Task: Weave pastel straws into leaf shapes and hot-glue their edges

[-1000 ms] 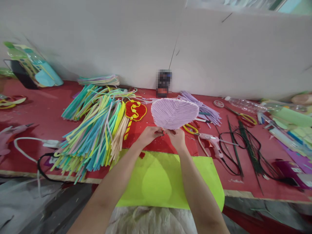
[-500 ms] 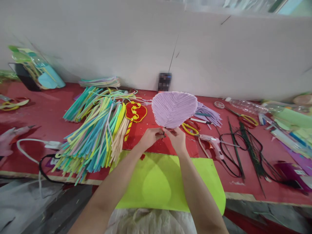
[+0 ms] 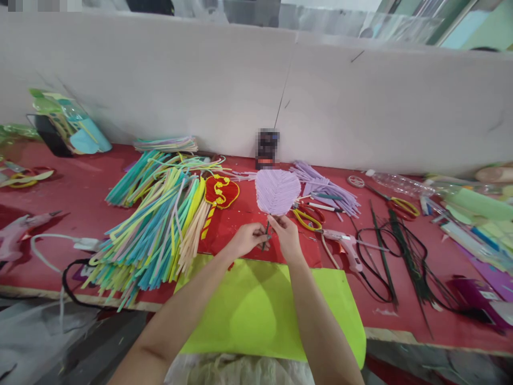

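A lilac leaf-shaped piece point(image 3: 278, 191) made of pipe cleaners stands up in front of me, its ribs slanting from a middle line. From its base runs a thin dark stem point(image 3: 267, 229). My left hand point(image 3: 251, 238) is closed around the lower stem. My right hand point(image 3: 284, 229) pinches the stem just under the leaf's base. To the left lies a red fan-shaped piece point(image 3: 222, 192) with yellow trim and a striped handle. Beneath my forearms is a lime-green sheet point(image 3: 256, 305), with a red mat point(image 3: 232, 224) beyond it.
Left is a big pile of coloured pipe cleaners point(image 3: 152, 224); a lilac bundle point(image 3: 328, 187) lies behind right. Yellow-handled scissors point(image 3: 306, 218), a pink glue gun point(image 3: 347, 246) with its black cord and dark green stems point(image 3: 409, 262) lie right. Another glue gun point(image 3: 24, 230) lies far left.
The lilac leaf has turned and looks narrower, and more of its stem shows. My left hand has slid lower along the stem. The camera view has tilted up slightly.
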`<move>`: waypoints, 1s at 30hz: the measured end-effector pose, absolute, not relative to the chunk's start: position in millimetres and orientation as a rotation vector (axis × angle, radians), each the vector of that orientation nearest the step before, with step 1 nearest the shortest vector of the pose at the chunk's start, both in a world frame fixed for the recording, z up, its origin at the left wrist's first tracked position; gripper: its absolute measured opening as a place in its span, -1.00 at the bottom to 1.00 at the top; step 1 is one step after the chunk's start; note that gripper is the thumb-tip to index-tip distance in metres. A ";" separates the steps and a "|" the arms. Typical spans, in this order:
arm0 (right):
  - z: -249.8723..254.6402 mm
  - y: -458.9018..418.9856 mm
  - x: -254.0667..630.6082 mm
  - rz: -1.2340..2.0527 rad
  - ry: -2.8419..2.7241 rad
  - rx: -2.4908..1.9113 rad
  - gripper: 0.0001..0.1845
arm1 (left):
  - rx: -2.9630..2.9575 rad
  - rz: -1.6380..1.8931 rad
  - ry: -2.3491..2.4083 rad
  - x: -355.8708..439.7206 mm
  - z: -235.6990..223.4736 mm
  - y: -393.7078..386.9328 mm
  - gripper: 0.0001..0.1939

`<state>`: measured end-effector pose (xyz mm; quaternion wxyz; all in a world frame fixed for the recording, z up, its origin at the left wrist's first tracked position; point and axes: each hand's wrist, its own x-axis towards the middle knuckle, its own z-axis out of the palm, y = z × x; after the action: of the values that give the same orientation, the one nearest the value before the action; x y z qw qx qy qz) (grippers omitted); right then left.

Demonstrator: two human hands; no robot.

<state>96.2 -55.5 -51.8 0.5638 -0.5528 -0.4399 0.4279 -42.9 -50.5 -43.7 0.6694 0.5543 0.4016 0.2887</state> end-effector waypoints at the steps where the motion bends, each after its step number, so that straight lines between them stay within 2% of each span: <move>1: -52.5 -54.7 98.0 1.039 -0.971 -1.287 -0.57 | 1.218 0.636 0.918 -43.4 -42.6 -51.9 -0.84; 5: -58.5 -49.3 110.2 1.035 -0.746 -1.270 -0.52 | 1.153 0.570 0.963 -50.1 -40.0 -62.1 -0.79; 10: -72.6 -42.0 113.5 1.035 -0.799 -1.350 -0.50 | 1.110 0.473 1.031 -63.7 -41.3 -75.8 -0.73; 17: -82.3 -39.5 105.3 1.006 -0.915 -1.450 -0.52 | 1.418 0.446 1.279 -78.9 -35.0 -85.8 -0.80; 22: -77.8 -44.5 117.1 0.924 -1.006 -1.580 -0.32 | 1.798 0.541 1.501 -94.5 -29.3 -84.9 -0.67; 25: -71.9 -49.9 120.8 0.627 -1.263 -1.800 -0.47 | 2.066 0.604 1.647 -110.7 -27.7 -79.2 -0.66; 27: -67.8 -53.3 118.5 0.476 -1.417 -1.892 -0.62 | 2.170 0.660 1.788 -125.0 -26.4 -73.9 -0.73; 30: -61.8 -57.0 108.5 0.509 -1.502 -1.863 -0.68 | 2.191 0.738 1.923 -147.9 -23.3 -64.4 -0.84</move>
<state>108.5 -57.0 -61.8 0.3407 -0.7160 -0.5771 0.1955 -147.9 -64.4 -23.3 0.0671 0.7269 0.6381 0.2448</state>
